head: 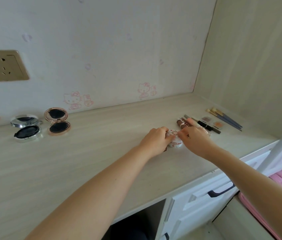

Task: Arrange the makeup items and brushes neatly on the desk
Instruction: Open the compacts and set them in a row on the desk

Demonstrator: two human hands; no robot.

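One round patterned compact [175, 140] is gripped by the left hand [155, 140] and right hand [194, 138]. Two open compacts [26, 129] and three brushes [225, 118] are counted on the desk [102, 144].

silver compact [26, 130], rose-gold compact [58, 121], blue-handled brushes [226, 119]

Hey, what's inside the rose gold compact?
The open rose gold compact shows a dark round mirror in its raised lid and a dark puff or pad filling its base. Anything beneath that pad is covered.
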